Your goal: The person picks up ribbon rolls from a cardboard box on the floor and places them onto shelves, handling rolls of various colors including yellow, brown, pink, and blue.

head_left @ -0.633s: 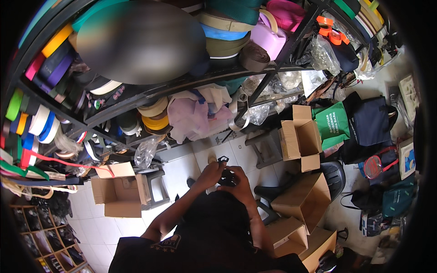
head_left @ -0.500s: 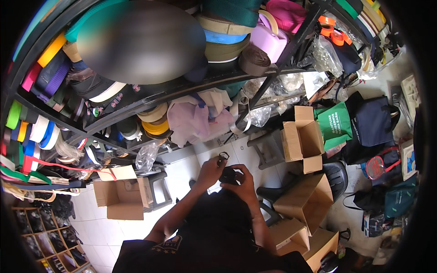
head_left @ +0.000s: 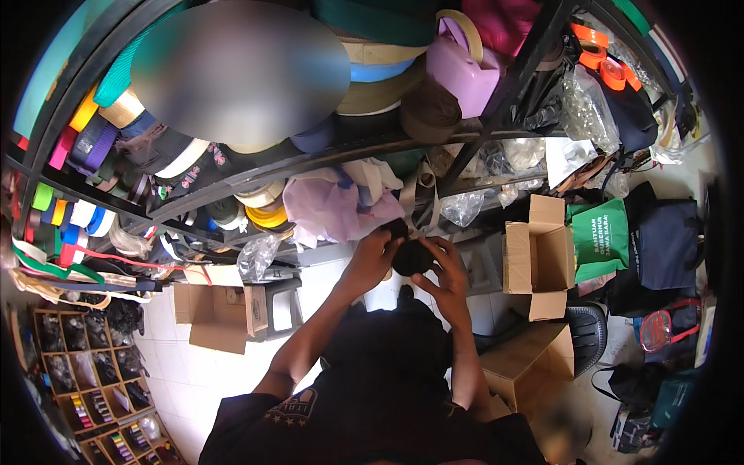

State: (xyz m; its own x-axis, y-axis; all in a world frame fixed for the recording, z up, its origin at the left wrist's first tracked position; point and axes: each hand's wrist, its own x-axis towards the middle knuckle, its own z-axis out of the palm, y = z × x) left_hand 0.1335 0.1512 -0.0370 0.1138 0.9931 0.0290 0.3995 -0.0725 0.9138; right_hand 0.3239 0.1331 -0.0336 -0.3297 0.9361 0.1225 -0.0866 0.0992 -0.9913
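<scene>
Both forearms rise from lower centre, elbows bent, meeting mid-frame. Left hand (head_left: 374,254) and right hand (head_left: 443,267) both clasp a small black roll (head_left: 411,258) between them — fingers curled around it. Beyond, upper frame — shelf rack (head_left: 325,159) of webbing rolls.

Open cardboard boxes: one (head_left: 537,256) on the floor by the rack's right end, one (head_left: 219,312) by its left end.
Green printed bag (head_left: 598,239): beside the right box.

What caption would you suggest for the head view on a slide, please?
Both hands, left hand and right hand, hold a small dark object before shelves of coloured webbing rolls.
</scene>
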